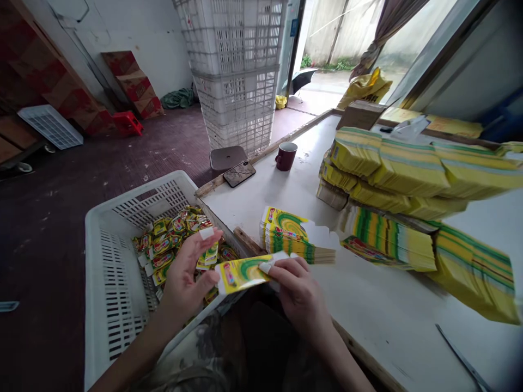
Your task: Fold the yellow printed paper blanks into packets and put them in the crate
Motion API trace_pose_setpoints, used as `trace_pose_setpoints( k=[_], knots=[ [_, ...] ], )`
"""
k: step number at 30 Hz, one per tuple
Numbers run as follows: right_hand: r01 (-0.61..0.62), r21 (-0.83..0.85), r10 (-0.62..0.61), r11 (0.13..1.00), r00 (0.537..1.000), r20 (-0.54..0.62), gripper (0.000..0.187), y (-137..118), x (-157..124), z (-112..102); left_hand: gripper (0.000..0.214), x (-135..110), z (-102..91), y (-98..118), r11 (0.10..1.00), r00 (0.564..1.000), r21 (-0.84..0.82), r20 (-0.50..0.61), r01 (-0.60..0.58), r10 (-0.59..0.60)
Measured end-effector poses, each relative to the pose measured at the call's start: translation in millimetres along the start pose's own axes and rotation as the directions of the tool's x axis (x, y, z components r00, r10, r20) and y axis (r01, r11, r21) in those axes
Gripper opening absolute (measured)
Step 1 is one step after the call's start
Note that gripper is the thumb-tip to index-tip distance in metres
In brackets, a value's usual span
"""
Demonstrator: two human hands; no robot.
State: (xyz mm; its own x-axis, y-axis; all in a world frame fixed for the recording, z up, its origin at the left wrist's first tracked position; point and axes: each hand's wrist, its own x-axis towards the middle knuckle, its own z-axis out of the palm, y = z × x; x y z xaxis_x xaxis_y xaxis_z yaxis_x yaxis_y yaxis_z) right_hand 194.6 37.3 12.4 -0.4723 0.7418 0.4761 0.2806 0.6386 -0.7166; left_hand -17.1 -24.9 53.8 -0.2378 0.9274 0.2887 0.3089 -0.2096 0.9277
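My left hand hovers over the white crate and pinches a few small yellow-green sachets between taped fingers. My right hand grips a flat yellow-green carton by its right end, holding it between both hands at the table's near edge. The crate holds several loose sachets. A short stack of flat cartons lies on the white table just beyond my right hand.
Long rows of flat cartons pile along the table's right side. A dark mug and a phone sit at the far table edge. Stacked white crates and a small stool stand on the floor behind.
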Motion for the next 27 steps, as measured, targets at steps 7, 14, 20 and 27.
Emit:
trace_pose_setpoints(
  k=[7,14,20,27],
  knots=[
    [0.178,-0.157,-0.181,0.971,0.983,-0.005,0.036,-16,-5,9,0.079,-2,17.4,3,0.877,0.868,0.48,0.436,-0.003,-0.236],
    [-0.351,0.569,0.4,0.743,0.916,0.042,0.056,1,-17,26,0.069,-7,24.8,-4,0.829,0.877,0.548,0.446,-0.109,-0.18],
    [-0.567,0.759,0.452,0.321,0.796,0.403,0.04,-18,-5,43,0.068,-11,28.9,-7,0.819,0.846,0.475,0.532,-0.32,0.022],
    [-0.439,0.63,0.283,0.641,0.898,0.338,0.05,-21,-7,36,0.055,-11,25.7,-8,0.844,0.873,0.512,0.472,-0.158,-0.122]
  ],
)
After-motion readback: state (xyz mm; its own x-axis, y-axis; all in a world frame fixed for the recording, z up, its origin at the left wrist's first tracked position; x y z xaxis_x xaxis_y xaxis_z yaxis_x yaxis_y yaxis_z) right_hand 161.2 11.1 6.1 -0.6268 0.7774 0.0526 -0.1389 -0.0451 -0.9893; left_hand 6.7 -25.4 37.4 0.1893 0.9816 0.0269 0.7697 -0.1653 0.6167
